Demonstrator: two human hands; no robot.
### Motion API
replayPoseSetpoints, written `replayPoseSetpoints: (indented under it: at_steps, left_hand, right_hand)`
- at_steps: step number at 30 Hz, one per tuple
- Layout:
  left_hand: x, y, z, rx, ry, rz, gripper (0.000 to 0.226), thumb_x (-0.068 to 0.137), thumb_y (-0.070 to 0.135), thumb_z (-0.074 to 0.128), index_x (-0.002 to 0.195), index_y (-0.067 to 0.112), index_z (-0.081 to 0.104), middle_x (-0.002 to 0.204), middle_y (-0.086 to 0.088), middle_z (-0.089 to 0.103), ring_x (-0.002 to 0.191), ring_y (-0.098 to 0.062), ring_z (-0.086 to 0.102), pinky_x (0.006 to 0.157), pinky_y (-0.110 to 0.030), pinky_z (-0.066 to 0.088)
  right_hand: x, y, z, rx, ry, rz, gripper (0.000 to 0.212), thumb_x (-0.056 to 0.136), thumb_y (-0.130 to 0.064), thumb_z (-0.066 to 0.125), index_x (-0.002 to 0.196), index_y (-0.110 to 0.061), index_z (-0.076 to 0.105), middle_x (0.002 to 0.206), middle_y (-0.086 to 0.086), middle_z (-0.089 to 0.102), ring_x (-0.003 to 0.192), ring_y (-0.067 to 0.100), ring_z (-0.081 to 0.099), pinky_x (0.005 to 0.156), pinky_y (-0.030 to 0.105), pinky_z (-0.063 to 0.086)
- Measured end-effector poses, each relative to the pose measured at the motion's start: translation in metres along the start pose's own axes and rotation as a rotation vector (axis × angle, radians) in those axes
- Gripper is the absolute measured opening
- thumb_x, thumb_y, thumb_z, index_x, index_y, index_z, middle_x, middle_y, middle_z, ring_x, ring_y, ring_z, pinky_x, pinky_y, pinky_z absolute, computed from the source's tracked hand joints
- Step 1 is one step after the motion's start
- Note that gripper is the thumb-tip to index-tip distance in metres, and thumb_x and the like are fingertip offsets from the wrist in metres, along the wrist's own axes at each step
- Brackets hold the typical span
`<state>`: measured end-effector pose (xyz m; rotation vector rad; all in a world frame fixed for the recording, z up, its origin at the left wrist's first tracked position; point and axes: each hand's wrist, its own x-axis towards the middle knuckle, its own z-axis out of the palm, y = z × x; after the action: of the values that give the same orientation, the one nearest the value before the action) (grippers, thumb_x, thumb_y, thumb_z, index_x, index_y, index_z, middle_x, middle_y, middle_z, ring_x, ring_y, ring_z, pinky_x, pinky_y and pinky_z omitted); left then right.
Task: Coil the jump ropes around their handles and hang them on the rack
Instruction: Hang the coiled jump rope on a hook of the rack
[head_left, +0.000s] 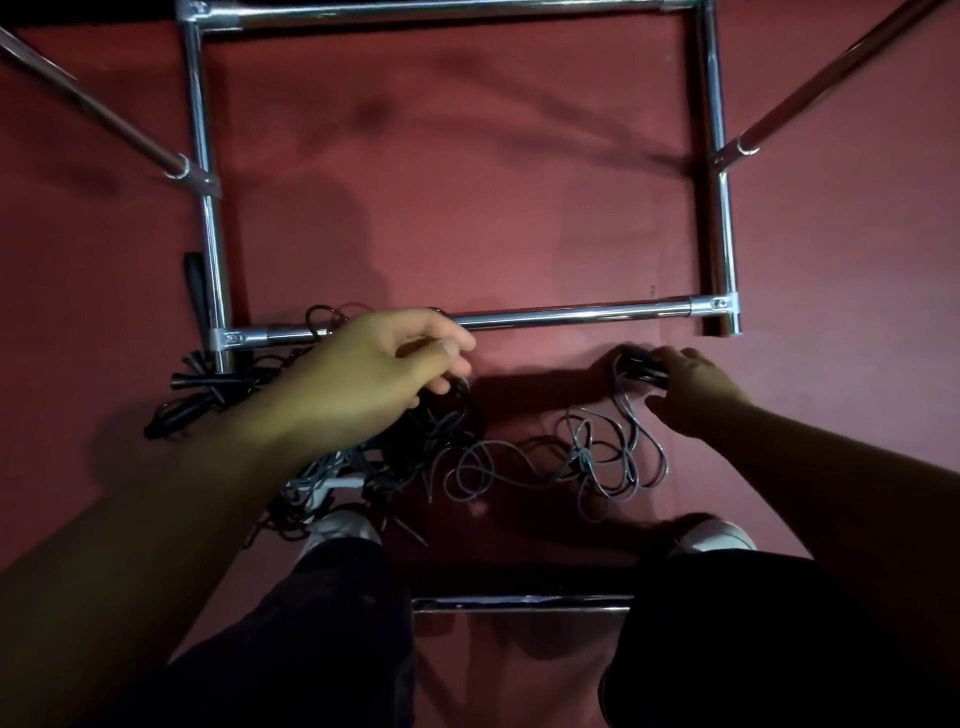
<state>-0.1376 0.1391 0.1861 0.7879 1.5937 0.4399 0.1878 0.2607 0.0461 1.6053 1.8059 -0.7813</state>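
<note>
We see the right hand (685, 389) at centre right, fingers curled round the black handles (641, 366), with the grey rope (597, 457) trailing loose on the red floor (519, 182) below it. The left hand (384, 358), centre left, curls its fingers down into the black rope tangle (436, 421); we cannot tell if it grips any. Both sit just below the chrome rack (571, 314) bar.
</note>
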Motion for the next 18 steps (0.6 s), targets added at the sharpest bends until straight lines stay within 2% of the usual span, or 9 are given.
replayPoseSetpoints:
  at_steps: [5, 8, 11, 14, 16, 18]
  left_hand:
    - [0.003, -0.004, -0.002, -0.051, 0.031, 0.007, 0.022, 0.106, 0.02, 0.051, 0.111, 0.028, 0.071, 0.101, 0.011, 0.077, 0.093, -0.009, 0.071, 0.078, -0.024, 0.058]
    - [0.005, -0.006, -0.004, -0.073, 0.051, 0.005, 0.022, 0.106, 0.019, 0.051, 0.109, 0.027, 0.071, 0.1, 0.007, 0.078, 0.094, -0.014, 0.071, 0.078, -0.028, 0.057]
    - [0.006, -0.009, -0.007, -0.076, 0.061, 0.008, 0.021, 0.106, 0.02, 0.052, 0.109, 0.028, 0.071, 0.099, 0.009, 0.078, 0.093, -0.014, 0.071, 0.08, -0.028, 0.057]
    - [0.007, -0.012, -0.008, -0.088, 0.069, 0.008, 0.021, 0.106, 0.021, 0.051, 0.111, 0.028, 0.071, 0.098, 0.01, 0.077, 0.091, -0.012, 0.072, 0.078, -0.025, 0.057]
    - [0.008, -0.014, -0.009, -0.097, 0.075, 0.008, 0.021, 0.106, 0.021, 0.052, 0.112, 0.027, 0.071, 0.098, 0.009, 0.077, 0.087, -0.009, 0.072, 0.077, -0.024, 0.057]
    - [0.009, -0.017, -0.01, -0.088, 0.076, 0.008, 0.021, 0.106, 0.021, 0.052, 0.113, 0.027, 0.071, 0.098, 0.008, 0.077, 0.084, -0.004, 0.071, 0.075, -0.021, 0.056]
  right_hand:
    - [0.013, -0.004, 0.003, -0.146, -0.001, -0.038, 0.076, 0.084, -0.025, 0.079, 0.149, -0.02, 0.038, 0.123, 0.019, 0.053, 0.113, 0.042, 0.06, 0.094, 0.049, 0.053]
    - [0.013, -0.006, 0.01, -0.199, -0.01, -0.055, 0.078, 0.083, -0.026, 0.079, 0.147, -0.022, 0.035, 0.119, 0.018, 0.053, 0.11, 0.042, 0.061, 0.089, 0.05, 0.055]
    - [0.008, -0.008, 0.026, -0.237, -0.033, -0.085, 0.067, 0.084, -0.027, 0.078, 0.138, -0.022, 0.039, 0.114, 0.015, 0.053, 0.106, 0.041, 0.062, 0.085, 0.053, 0.056]
    - [0.007, -0.009, 0.039, -0.268, -0.018, -0.121, 0.049, 0.091, -0.022, 0.066, 0.135, -0.017, 0.046, 0.118, 0.016, 0.056, 0.109, 0.041, 0.062, 0.086, 0.05, 0.055]
    - [0.007, -0.014, 0.047, -0.19, -0.021, -0.134, 0.039, 0.095, -0.016, 0.057, 0.134, -0.012, 0.055, 0.122, 0.02, 0.06, 0.111, 0.042, 0.062, 0.089, 0.045, 0.053]
    - [0.005, -0.02, 0.05, -0.053, -0.03, -0.116, 0.038, 0.099, -0.022, 0.05, 0.13, -0.002, 0.059, 0.119, 0.027, 0.065, 0.106, 0.044, 0.065, 0.084, 0.036, 0.048]
